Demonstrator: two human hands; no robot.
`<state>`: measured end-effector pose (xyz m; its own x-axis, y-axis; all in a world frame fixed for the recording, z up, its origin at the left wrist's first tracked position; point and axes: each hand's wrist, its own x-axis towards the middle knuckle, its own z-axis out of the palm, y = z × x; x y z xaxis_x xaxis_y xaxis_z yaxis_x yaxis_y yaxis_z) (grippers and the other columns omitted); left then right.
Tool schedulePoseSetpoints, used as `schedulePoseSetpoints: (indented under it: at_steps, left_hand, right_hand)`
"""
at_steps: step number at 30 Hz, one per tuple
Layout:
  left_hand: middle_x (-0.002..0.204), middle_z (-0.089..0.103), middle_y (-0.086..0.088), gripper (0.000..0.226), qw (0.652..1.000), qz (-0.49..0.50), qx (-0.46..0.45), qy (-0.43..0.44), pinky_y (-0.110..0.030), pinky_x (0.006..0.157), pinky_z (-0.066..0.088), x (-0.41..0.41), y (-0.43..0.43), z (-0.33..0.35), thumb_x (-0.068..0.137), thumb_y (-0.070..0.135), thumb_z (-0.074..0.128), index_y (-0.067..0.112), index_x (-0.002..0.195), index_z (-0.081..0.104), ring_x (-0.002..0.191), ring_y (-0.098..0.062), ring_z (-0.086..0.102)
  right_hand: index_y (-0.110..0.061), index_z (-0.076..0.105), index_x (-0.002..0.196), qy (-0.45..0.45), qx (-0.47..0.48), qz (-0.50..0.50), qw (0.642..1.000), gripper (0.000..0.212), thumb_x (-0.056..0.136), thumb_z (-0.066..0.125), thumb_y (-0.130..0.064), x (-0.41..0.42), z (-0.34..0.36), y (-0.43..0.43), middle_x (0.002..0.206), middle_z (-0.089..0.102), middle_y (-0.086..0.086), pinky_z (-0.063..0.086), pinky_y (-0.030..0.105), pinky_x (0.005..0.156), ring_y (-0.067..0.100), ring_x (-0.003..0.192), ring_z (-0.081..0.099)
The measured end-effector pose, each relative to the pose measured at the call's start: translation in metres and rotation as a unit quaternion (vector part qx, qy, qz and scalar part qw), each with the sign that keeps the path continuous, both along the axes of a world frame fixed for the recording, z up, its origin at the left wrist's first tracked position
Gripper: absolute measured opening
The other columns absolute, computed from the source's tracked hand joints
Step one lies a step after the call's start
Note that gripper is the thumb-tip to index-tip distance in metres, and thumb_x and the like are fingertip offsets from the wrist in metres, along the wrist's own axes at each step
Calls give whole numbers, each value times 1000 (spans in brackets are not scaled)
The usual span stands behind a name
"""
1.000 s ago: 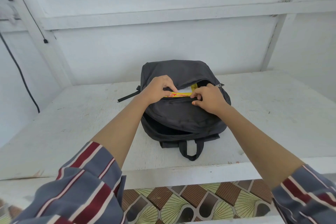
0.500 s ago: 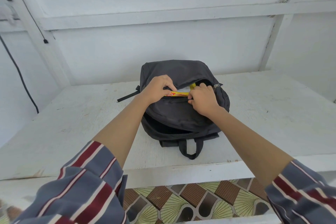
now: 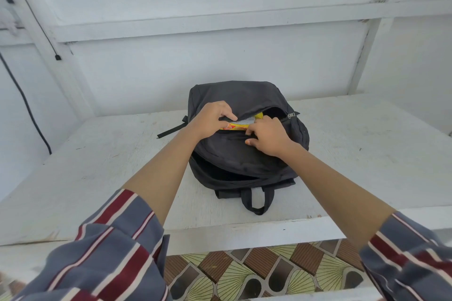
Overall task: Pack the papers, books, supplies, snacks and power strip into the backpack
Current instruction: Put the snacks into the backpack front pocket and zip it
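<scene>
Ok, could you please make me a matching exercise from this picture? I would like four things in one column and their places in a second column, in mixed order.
Things
1. snack packet
2. zipper pull
3. carry handle
4. thick black cable

Places
A. running down the wall at the far left
B. at the end of the backpack nearest the person
C. partly inside the upper pocket, between the left hand and the right hand
D. at the right end of the open pocket

Pairs: 1-C, 2-D, 3-B, 4-A
</scene>
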<state>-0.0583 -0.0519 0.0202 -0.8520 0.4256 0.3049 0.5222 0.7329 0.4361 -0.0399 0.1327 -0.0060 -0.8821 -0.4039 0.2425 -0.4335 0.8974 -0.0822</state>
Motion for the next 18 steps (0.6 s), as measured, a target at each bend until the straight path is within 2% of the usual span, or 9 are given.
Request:
schedulePoseSetpoints:
  at_steps: [3, 6, 8, 10, 12, 15, 18]
  left_hand:
    - [98, 56, 0, 28, 1000, 5, 10, 1, -34, 97, 46, 0, -1, -1, 80, -4, 66, 5, 105, 71, 97, -20, 58]
    - [96, 57, 0, 26, 999, 11, 33, -2, -34, 96, 47, 0, -2, -1, 78, -4, 68, 5, 102, 72, 96, -21, 59]
    - [94, 57, -1, 24, 999, 7, 34, -1, -35, 94, 48, -1, -1, -1, 76, -4, 70, 4, 98, 73, 93, -22, 60]
    - [92, 58, -3, 20, 1000, 0, 23, -2, -32, 89, 47, -1, 0, -2, 75, -4, 70, 5, 93, 74, 88, -18, 58]
    - [94, 62, -8, 17, 1000, -8, 9, -4, -24, 84, 45, -1, 1, -3, 77, -2, 69, 6, 90, 75, 86, -13, 55]
    - [96, 63, -5, 9, 1000, -13, -6, -5, -23, 83, 44, 2, 1, -4, 80, 12, 71, 11, 87, 76, 86, -10, 55]
    - [94, 58, 1, 20, 999, -17, -14, -32, -19, 81, 41, 3, 1, -4, 72, 21, 79, 12, 90, 76, 86, -10, 54]
  right_hand:
    - [-19, 65, 97, 7, -47, 2, 999, 15, 91, 56, -28, -2, -1, -1, 97, 61, 2, 31, 35, 89, 22, 105, 46]
    - [-17, 66, 91, 2, -162, 32, 986, 8, 89, 59, -21, -2, -2, 8, 84, 58, -4, 28, 34, 87, 14, 90, 42]
    - [-17, 66, 90, 13, -230, 37, 972, 6, 88, 60, -19, -1, -1, 12, 85, 61, -5, 21, 31, 81, 9, 88, 40]
    - [-18, 66, 90, 24, -242, 28, 970, 6, 88, 60, -20, -2, -1, 12, 87, 62, -6, 13, 27, 76, 10, 90, 41]
    - [-19, 66, 90, 37, -229, 7, 973, 7, 88, 60, -22, -2, -1, 9, 89, 64, -6, 12, 26, 75, 11, 92, 44]
    - [-18, 70, 90, 41, -220, -10, 975, 10, 86, 63, -24, -3, 0, 10, 92, 67, -4, 26, 29, 84, 14, 93, 53]
    - [-13, 71, 90, 5, -257, 2, 966, 11, 85, 65, -20, -3, -2, 12, 93, 67, 1, 43, 33, 85, 17, 91, 58]
